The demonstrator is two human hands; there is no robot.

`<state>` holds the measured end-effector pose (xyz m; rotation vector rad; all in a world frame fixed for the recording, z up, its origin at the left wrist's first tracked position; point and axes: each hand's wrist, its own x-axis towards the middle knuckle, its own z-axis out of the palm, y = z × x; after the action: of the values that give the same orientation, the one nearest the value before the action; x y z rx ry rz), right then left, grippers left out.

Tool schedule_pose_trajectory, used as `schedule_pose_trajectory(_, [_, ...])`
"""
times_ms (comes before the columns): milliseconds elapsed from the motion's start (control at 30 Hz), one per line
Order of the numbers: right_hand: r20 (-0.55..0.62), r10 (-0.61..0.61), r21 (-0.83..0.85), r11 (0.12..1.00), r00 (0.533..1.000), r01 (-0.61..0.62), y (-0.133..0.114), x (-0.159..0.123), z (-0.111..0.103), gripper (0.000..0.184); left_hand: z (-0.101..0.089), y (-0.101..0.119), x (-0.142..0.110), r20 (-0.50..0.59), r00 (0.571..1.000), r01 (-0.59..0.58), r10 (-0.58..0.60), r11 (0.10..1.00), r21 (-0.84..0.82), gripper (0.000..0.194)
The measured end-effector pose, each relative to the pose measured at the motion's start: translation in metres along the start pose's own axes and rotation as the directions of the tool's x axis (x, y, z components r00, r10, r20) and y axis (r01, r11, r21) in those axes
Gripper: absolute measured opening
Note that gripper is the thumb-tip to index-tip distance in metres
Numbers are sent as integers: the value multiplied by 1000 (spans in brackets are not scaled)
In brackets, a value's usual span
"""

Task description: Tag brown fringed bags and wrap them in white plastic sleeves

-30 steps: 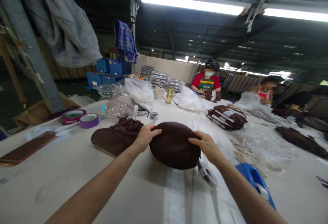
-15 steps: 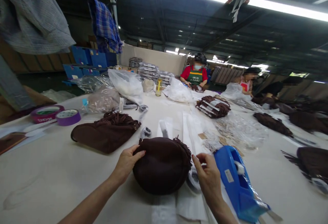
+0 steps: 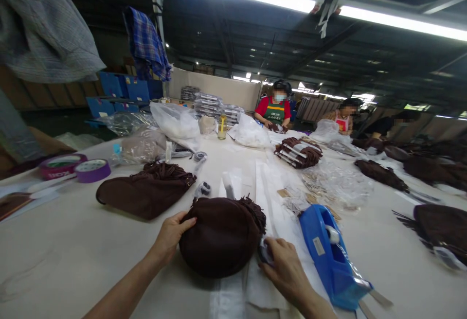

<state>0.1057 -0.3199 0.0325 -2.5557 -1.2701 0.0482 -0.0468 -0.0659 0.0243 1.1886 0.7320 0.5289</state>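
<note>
A dark brown leather bag [image 3: 221, 239] with fringe along its right side stands on the table in front of me. My left hand [image 3: 171, 236] grips its upper left edge, thumb on the near face and fingers behind. Low at the bag's right side, my right hand [image 3: 282, 265] has its fingers closed around a dark piece in pale wrapping [image 3: 266, 253], partly hidden by the hand. A similar wrapped piece [image 3: 203, 189] lies just behind the bag. White wrapping sheets [image 3: 268, 285] are spread under and beside the bag.
A blue tape dispenser [image 3: 330, 256] stands right of my right hand. Another brown fringed bag [image 3: 146, 190] lies to the left, near purple tape rolls [image 3: 92, 170]. Clear plastic [image 3: 339, 183], a fringe bundle [image 3: 298, 152] and a yellow bottle [image 3: 222, 127] lie farther back. Co-workers [image 3: 274, 107] are across the table.
My right hand has moved down from beside the fringe and closed on the wrapped piece. My left hand keeps its hold on the bag. The view has shifted slightly.
</note>
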Motion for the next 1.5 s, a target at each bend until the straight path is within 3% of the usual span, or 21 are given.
schedule_pose_trajectory(100, [20, -47, -65, 997, 999, 48, -4, 20, -25, 22, -4, -7, -2, -11, 1000, -11, 11, 1000, 15, 40])
schedule_pose_trajectory(267, [-121, -45, 4, 999, 992, 46, 10, 54, -56, 31, -3, -12, -9, -6, 998, -60, 60, 998, 33, 42])
schedule_pose_trajectory(367, [-193, 20, 139, 990, 981, 7, 8, 51, -44, 27, 1, -12, -16, -18, 994, -102, 103, 992, 68, 39])
schedule_pose_trajectory(467, [-204, 118, 337, 940, 972, -44, -8, 37, -14, 18, 5, -12, -22, -8, 989, -143, 146, 980, 139, 35])
schedule_pose_trajectory(633, [-151, 331, 689, 711, 931, -141, -32, 30, 19, 26, 8, -10, -21, -22, 979, -196, 204, 960, 199, 29])
schedule_pose_trajectory(767, [6, 273, 882, 451, 962, -133, -33, 33, 17, 25, 7, 0, -14, -3, 987, -162, 164, 979, 125, 31])
schedule_pose_trajectory(900, [140, 217, 955, 228, 966, -189, -25, 29, 20, 28, -2, 5, -18, -32, 984, -170, 173, 981, 92, 37])
schedule_pose_trajectory(1067, [359, 250, 933, -98, 899, -346, -16, 23, 38, 33, -18, -4, -43, -58, 990, -125, 126, 992, 14, 46])
schedule_pose_trajectory(1167, [360, 258, 933, -123, 896, -339, -16, 22, 42, 33, -21, -5, -51, -5, 1000, -27, 27, 999, -23, 48])
schedule_pose_trajectory(1300, [364, 214, 931, -90, 906, -353, -15, 25, 34, 37, -18, 2, -46, 219, 972, 118, -85, 983, -144, 48])
schedule_pose_trajectory(1500, [396, 153, 916, -144, 906, -376, -17, 30, 23, 40, -13, 5, -31, 121, 988, 121, -100, 976, -182, 38])
